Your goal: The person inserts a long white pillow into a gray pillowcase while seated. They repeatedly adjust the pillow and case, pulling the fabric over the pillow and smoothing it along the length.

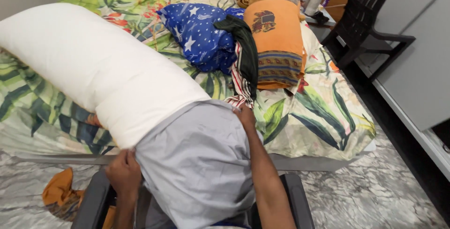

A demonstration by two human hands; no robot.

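Pillow axis: we see the white pillow (93, 65) run up-left across the bed (323, 116).
Pillowcase: the grey pillowcase (197, 158) covers its near end.
Left hand (124, 173): pinching the case edge.
Right hand (244, 115): gripping the opposite edge, equally near.

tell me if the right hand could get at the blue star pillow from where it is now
Probably yes. The right hand grips the grey pillowcase edge, and the blue star pillow lies just beyond on the bed, only striped cloth between. It would have to let go first.
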